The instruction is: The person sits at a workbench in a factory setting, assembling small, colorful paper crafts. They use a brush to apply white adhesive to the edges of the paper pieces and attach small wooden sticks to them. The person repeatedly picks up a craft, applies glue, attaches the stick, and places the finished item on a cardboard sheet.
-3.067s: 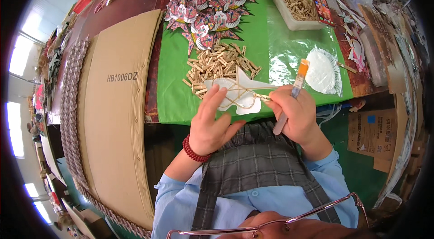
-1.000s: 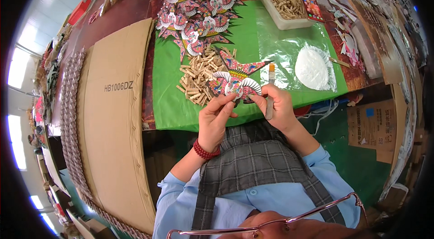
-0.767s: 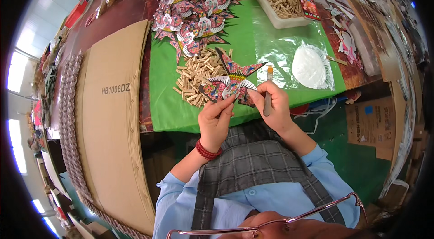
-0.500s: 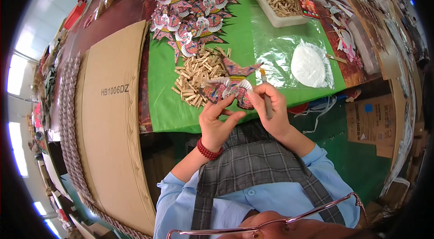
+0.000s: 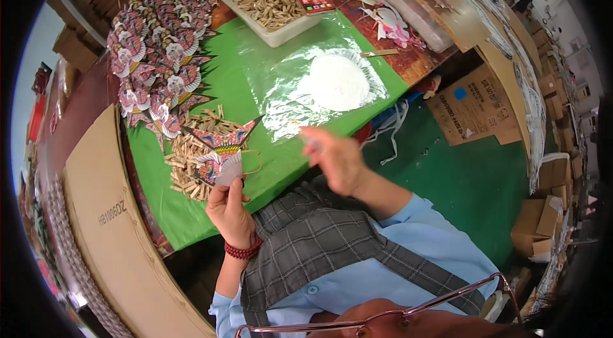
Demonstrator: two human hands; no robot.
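Right hand [image 5: 341, 160] away, kite [image 5: 222, 161] tail-outward

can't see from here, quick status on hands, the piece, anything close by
Left hand pinching patterned cutout. Right hand apart from it, blurred, contents unclear. Cutout overlaps piled wooden clips in view.

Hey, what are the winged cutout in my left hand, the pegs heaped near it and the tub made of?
Winged cutout in your left hand: probably printed paper or thin fabric, judging by its thin, crisp edges and colourful pattern; finish unclear. Pegs: likely bare wood, matte and pale tan. Tub: probably plastic, smooth and whitish with a moulded-looking rim.
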